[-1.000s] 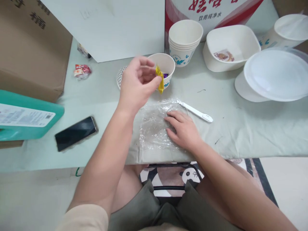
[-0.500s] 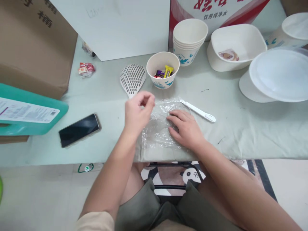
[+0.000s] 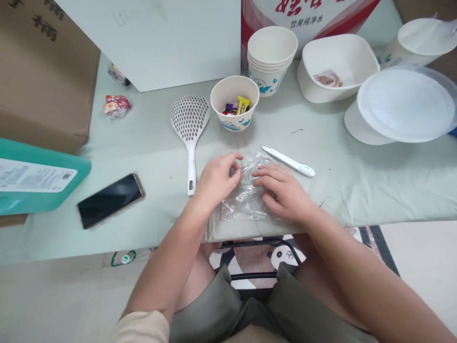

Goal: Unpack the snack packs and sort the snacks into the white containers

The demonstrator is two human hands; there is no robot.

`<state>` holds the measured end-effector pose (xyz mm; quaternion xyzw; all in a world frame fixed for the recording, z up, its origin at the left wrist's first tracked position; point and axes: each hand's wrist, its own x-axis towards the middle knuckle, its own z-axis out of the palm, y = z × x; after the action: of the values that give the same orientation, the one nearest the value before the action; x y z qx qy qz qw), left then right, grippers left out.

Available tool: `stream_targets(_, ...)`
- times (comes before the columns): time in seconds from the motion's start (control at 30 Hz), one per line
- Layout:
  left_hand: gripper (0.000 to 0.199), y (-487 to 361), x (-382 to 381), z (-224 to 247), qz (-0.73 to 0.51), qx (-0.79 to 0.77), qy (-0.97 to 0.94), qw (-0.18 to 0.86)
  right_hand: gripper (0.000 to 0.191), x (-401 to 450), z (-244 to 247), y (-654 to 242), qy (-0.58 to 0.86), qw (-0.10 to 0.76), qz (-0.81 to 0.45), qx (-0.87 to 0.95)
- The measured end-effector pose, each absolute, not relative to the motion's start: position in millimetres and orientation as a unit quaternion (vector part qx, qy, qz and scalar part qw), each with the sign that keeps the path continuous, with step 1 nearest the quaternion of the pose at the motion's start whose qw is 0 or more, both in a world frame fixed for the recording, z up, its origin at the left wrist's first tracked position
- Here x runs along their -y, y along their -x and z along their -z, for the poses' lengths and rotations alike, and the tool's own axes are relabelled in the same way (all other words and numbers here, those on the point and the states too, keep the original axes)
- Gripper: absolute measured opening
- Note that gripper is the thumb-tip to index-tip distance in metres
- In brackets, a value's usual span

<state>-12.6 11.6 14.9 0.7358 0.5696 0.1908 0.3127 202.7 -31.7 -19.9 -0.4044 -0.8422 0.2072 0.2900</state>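
Observation:
A crumpled sheet of clear plastic film [image 3: 237,205], possibly a bag, lies near the table's front edge. At its left side is my left hand [image 3: 219,178], fingers bent and the thumb a little apart from them, holding nothing that I can see. My right hand [image 3: 283,193] rests over the right part of the film with its fingers stretched out. Just beyond that hand lies a slim white cutter [image 3: 288,161]. A white slotted skimmer [image 3: 192,143] is left of the film, and behind it stands a paper cup [image 3: 235,121] with small wrapped sweets inside.
Stacked paper cups [image 3: 273,52], a white rectangular bowl [image 3: 339,90] and a lidded tub [image 3: 403,105] stand at the back right. On the left are a phone [image 3: 110,200], a green jug [image 3: 46,200], a red packet [image 3: 117,105] and a cardboard box [image 3: 46,81].
My left hand has come down from above the skimmer's handle to the film's left side. My right hand stays over the film. The whole view has shifted slightly.

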Motion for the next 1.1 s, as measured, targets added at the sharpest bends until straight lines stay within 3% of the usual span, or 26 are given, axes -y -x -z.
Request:
stream_targets(0.2, 0.018, 20, -19, -17, -0.329, -0.542, -0.606, 0.480, 0.023, 23, 13, -202, 0.446, 0.353, -0.213, 0.794)
stream_targets(0.33, 0.014, 32, -21, -17, -0.401, -0.536, -0.516, 0.535, 0.023, 19, 15, -202, 0.498, 0.407, -0.200, 0.739)
stream_targets(1.1, 0.011, 36, -18, -12, -0.399, -0.542, -0.486, 0.557, 0.028, 14, 23, -191, 0.541, 0.405, -0.191, 0.712)
